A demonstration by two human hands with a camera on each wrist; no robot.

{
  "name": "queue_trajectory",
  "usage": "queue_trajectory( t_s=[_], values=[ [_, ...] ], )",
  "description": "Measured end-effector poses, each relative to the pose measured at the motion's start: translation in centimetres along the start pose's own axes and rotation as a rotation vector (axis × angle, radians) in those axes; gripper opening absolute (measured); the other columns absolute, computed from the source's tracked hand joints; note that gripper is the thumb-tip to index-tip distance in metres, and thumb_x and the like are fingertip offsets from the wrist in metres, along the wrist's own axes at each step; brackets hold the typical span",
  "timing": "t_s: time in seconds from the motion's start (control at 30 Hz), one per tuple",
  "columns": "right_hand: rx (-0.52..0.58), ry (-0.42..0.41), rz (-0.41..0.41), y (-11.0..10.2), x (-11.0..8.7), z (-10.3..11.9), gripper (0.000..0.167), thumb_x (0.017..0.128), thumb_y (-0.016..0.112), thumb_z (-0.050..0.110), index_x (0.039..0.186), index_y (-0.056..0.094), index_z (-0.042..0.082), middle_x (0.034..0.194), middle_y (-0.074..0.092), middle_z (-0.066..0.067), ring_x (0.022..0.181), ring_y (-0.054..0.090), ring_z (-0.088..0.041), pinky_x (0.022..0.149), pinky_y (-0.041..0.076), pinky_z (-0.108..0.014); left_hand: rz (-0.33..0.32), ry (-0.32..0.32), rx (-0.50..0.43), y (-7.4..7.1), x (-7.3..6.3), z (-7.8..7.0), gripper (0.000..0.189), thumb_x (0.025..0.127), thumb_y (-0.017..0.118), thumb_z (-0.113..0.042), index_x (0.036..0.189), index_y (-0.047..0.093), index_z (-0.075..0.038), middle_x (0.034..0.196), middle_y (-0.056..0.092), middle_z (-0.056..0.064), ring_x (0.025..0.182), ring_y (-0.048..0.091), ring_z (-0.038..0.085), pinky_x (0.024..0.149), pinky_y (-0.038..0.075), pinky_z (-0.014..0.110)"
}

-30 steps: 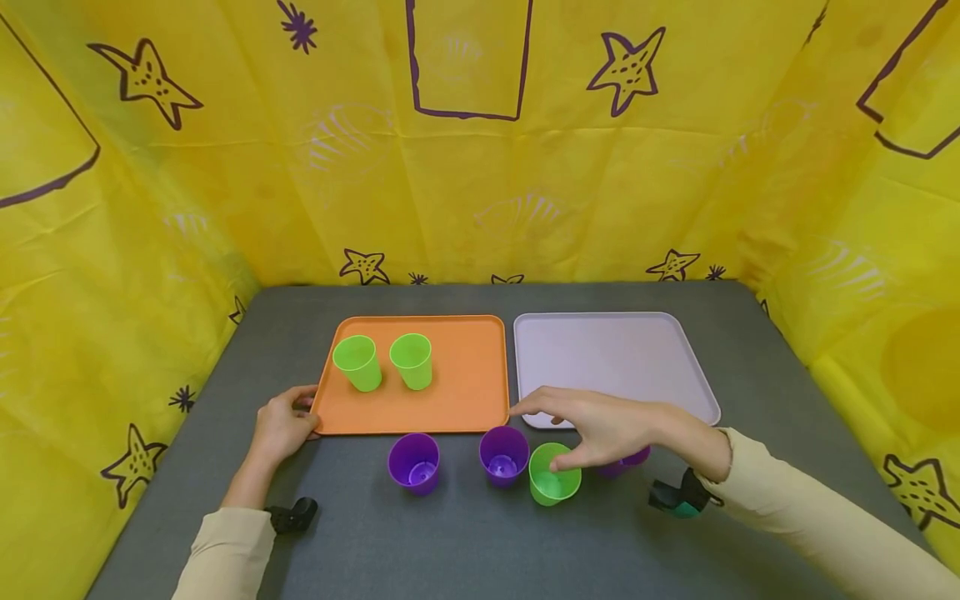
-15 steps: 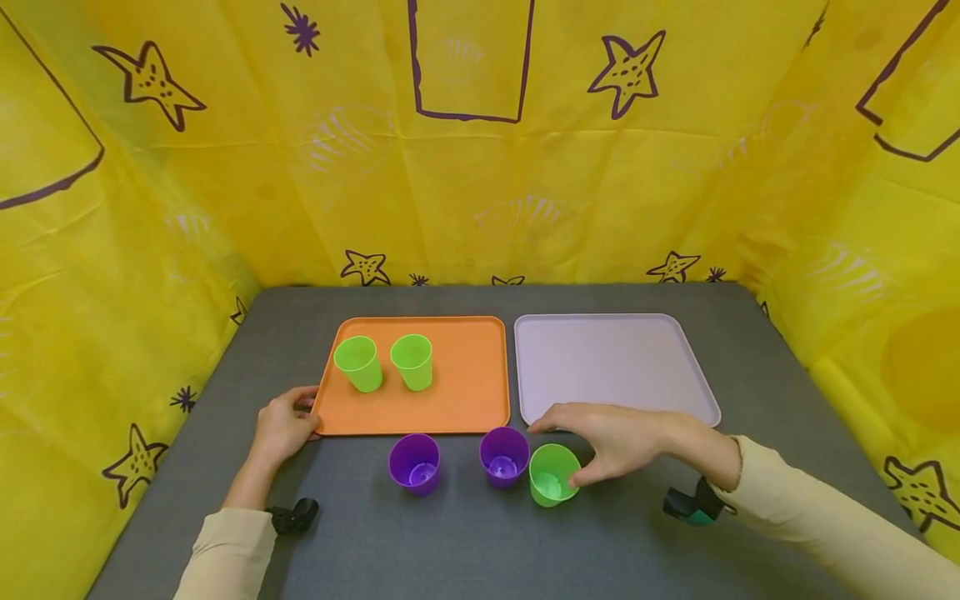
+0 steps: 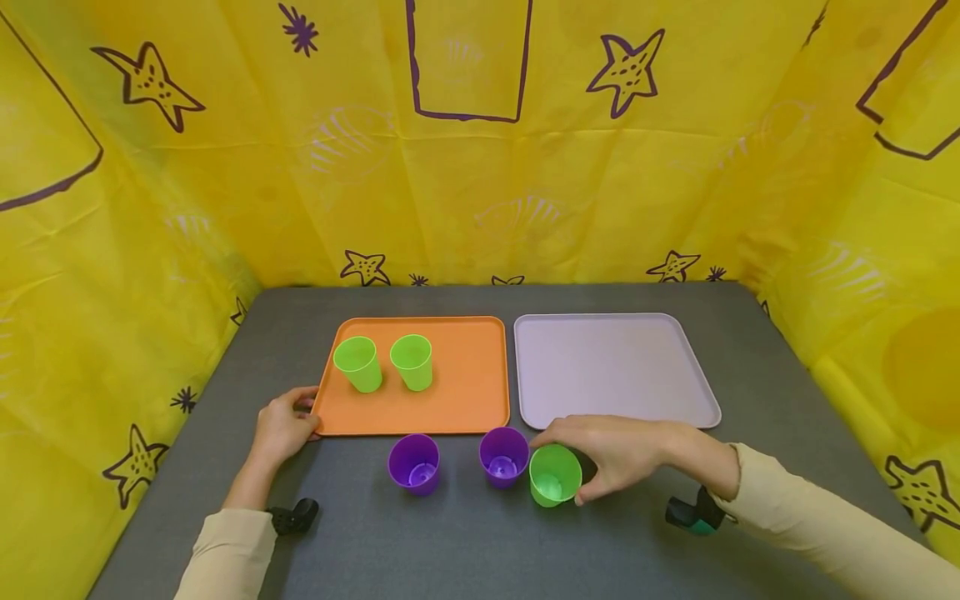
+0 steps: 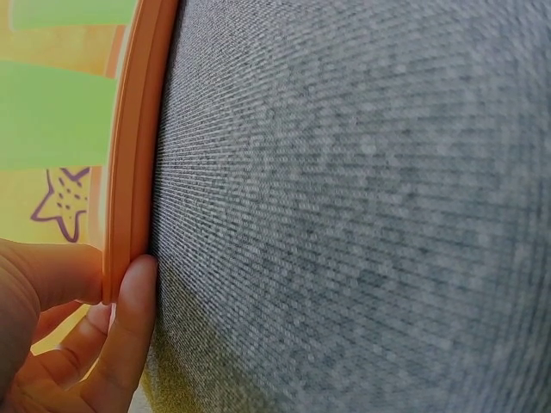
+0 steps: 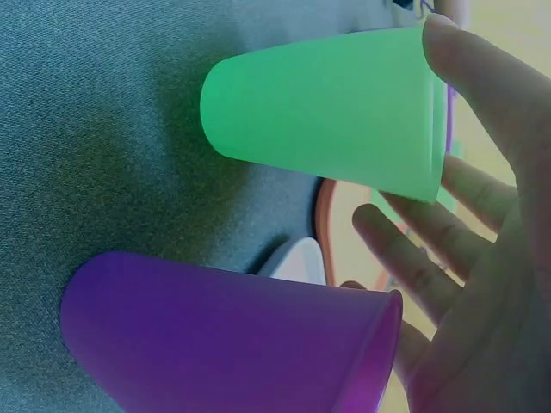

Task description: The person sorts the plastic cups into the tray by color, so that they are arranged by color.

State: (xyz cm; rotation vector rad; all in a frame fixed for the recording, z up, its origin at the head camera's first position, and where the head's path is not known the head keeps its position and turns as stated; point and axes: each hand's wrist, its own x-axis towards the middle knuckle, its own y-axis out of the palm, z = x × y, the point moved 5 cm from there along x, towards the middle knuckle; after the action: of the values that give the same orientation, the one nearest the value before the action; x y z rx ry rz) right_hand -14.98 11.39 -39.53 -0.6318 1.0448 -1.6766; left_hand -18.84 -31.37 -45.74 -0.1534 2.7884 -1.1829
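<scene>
My left hand [image 3: 282, 427] pinches the near left corner of an orange tray [image 3: 465, 400]. In the left wrist view, the thumb lies over the tray's rim [image 4: 129, 172] and a finger under it. My right hand [image 3: 611, 450] is spread around a green cup [image 3: 554, 479] standing on the table, thumb at its near right side and fingers behind. The right wrist view shows the thumb by this green cup's rim [image 5: 336, 112] and the other fingers apart. A purple cup [image 5: 232, 344] stands beside that hand; the hand hides it in the head view.
Two upright green cups, one at the left [image 3: 360, 367] and one beside it [image 3: 412, 364], stand on the orange tray. A light purple tray [image 3: 615, 367] lies to its right. Two purple cups, the left one [image 3: 415, 465] and the right one [image 3: 504, 458], stand in front.
My right hand has drawn back to the right and lowered around the green cup, covering the purple cup behind it. My left hand and the trays stay put.
</scene>
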Motion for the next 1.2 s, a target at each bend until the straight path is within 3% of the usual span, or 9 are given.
queue_trajectory(
  t_s=[0.6,1.0,1.2],
  values=[
    [0.034,0.054,0.001,-0.2,-0.3,-0.1,0.065,0.074,0.074,0.031,0.13,0.044,0.018,0.118,0.053,0.01,0.104,0.051,-0.004,0.093,0.044,-0.024,0.006,-0.004,-0.003,0.0,0.0,0.0,0.05,0.076,0.056,0.004,0.125,0.05,0.007,0.106,0.057,0.027,0.074,0.065,0.022,0.051,0.055,0.024],
    [0.102,0.121,-0.054,-2.9,-0.6,-0.7,0.062,0.076,0.074,0.03,0.129,0.044,0.02,0.113,0.053,0.016,0.099,0.052,-0.001,0.09,0.048,-0.03,0.004,0.004,-0.01,0.0,-0.1,-0.1,0.05,0.075,0.055,0.004,0.124,0.05,0.008,0.106,0.057,0.028,0.075,0.066,0.024,0.051,0.055,0.025],
    [0.13,0.13,-0.089,-4.1,-0.4,-1.2,0.062,0.077,0.074,0.025,0.13,0.044,0.017,0.111,0.055,0.012,0.095,0.055,-0.002,0.082,0.052,-0.024,0.003,0.006,-0.015,0.0,0.0,0.0,0.05,0.075,0.055,0.005,0.124,0.05,0.008,0.107,0.058,0.028,0.076,0.066,0.025,0.051,0.055,0.025]
  ],
)
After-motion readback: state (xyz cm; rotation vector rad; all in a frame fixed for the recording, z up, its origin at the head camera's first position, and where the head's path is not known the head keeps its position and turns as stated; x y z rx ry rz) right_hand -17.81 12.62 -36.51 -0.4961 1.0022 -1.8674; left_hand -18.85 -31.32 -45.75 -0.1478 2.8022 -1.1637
